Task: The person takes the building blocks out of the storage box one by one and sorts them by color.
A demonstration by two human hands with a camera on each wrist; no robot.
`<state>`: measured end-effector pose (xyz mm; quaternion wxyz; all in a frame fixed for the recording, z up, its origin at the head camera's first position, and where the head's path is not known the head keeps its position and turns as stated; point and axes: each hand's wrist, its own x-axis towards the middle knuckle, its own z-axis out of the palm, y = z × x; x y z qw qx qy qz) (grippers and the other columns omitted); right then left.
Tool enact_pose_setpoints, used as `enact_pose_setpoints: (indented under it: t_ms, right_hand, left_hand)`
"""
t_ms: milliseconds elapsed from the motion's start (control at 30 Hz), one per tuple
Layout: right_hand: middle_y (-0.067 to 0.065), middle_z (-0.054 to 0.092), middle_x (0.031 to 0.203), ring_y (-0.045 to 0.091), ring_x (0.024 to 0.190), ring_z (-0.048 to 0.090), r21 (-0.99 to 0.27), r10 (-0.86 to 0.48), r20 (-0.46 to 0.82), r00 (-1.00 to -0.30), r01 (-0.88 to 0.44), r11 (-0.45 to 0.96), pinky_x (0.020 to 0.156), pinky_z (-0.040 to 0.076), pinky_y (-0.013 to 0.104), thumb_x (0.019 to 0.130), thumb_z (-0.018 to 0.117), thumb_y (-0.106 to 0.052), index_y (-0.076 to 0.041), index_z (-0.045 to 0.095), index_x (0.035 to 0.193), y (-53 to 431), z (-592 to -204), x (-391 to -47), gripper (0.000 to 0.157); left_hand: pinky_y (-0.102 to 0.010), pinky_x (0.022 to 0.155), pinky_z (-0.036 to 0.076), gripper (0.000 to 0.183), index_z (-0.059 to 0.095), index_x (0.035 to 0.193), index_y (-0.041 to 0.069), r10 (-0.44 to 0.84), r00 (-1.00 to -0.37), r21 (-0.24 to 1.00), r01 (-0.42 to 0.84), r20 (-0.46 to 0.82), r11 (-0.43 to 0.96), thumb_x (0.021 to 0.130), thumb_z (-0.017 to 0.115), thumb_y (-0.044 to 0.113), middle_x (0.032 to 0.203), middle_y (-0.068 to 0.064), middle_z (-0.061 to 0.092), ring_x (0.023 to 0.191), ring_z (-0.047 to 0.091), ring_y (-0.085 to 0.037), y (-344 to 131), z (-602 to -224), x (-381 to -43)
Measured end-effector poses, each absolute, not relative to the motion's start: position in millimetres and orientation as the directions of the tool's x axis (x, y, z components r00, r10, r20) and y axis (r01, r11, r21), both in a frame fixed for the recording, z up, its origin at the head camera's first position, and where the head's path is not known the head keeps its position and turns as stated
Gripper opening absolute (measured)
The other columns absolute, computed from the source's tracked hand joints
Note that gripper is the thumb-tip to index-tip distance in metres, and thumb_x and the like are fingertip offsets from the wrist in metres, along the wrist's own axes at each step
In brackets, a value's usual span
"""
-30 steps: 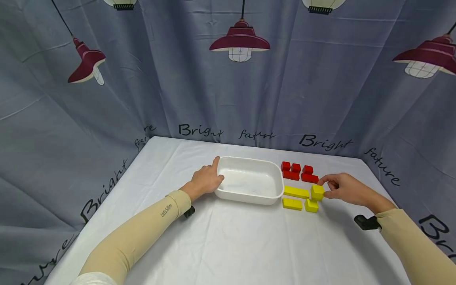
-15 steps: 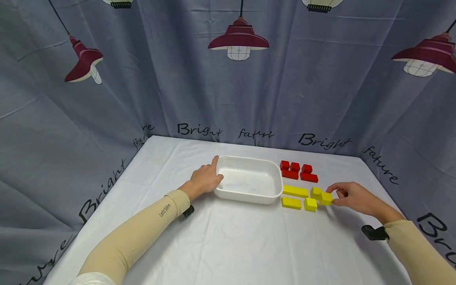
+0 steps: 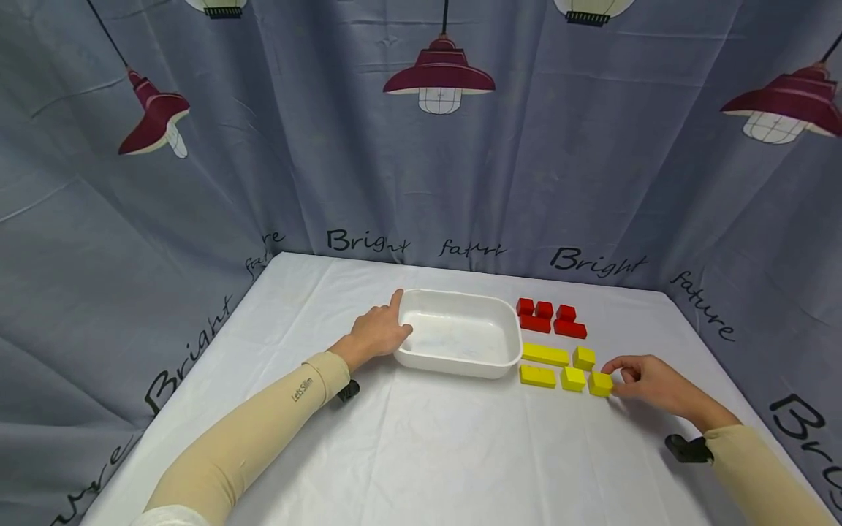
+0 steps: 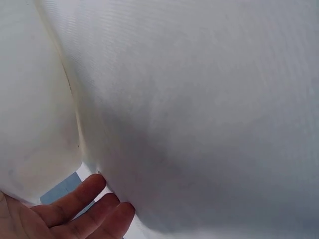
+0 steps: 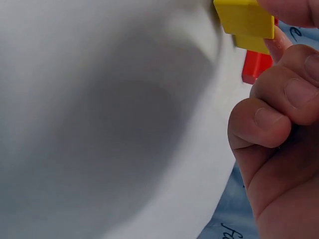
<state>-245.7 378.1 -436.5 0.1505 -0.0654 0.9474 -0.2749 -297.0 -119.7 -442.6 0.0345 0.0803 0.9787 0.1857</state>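
My right hand (image 3: 647, 381) pinches a yellow cube (image 3: 600, 384) between thumb and index finger, low at the right end of the front yellow row. In the right wrist view that cube (image 5: 244, 19) shows at the top, the other fingers curled below it. Two more yellow cubes (image 3: 583, 358) lie just left of the hand, beside a long yellow bar (image 3: 544, 355) and a shorter yellow bar (image 3: 537, 376). At the left end of a white rectangular dish (image 3: 454, 367), my left hand (image 3: 378, 332) holds the rim, thumb over it and index finger along the edge.
Behind the yellow blocks stand several red blocks (image 3: 569, 329), small cubes at the back and two bars in front. A white cloth covers the table (image 3: 447, 453). A grey-blue curtain (image 3: 316, 146) with printed lamps hangs along the back and sides.
The right hand has brought the yellow cube from above the other cubes to the right, then down toward the front row's end. The left hand stays at the dish.
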Motion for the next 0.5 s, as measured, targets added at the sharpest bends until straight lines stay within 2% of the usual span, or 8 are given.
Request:
enact_pose_setpoints:
  t_ms: [233,400,500]
  right_hand:
    - [0.000,0.043,0.068,0.017,0.060,0.041,-0.522,-0.169,-0.220,-0.961,-0.031,0.852,0.052,0.030,0.028,0.085,0.077,-0.023,0.002,0.064,0.126,379.5,-439.1,-235.9,0.050]
    - [0.000,0.043,0.069,0.015,0.059,0.041,-0.513,-0.187,-0.185,-0.965,-0.067,0.856,0.050,0.031,0.028,0.085,0.075,-0.018,0.001,0.063,0.127,375.4,-429.9,-236.0,0.048]
    - [0.000,0.044,0.069,0.015,0.060,0.042,-0.495,-0.209,-0.114,-0.971,-0.127,0.860,0.051,0.032,0.028,0.087,0.074,-0.017,-0.002,0.063,0.127,367.5,-418.7,-236.0,0.044]
  left_hand:
    - [-0.047,0.084,0.053,0.083,0.011,0.162,0.016,0.185,-0.981,0.379,0.151,-0.056,0.913,0.096,0.052,0.045,0.138,-0.017,0.061,0.117,0.064,-0.031,-117.8,-437.8,-297.5]
    - [-0.049,0.090,0.051,0.082,0.016,0.162,0.016,0.165,-0.984,0.390,0.128,-0.063,0.912,0.095,0.055,0.045,0.143,-0.017,0.057,0.125,0.059,-0.032,-123.4,-433.2,-294.1]
    - [-0.051,0.094,0.050,0.080,0.021,0.161,0.016,0.154,-0.987,0.391,0.126,-0.041,0.912,0.095,0.056,0.045,0.145,-0.018,0.054,0.130,0.054,-0.033,-127.6,-430.0,-292.0]
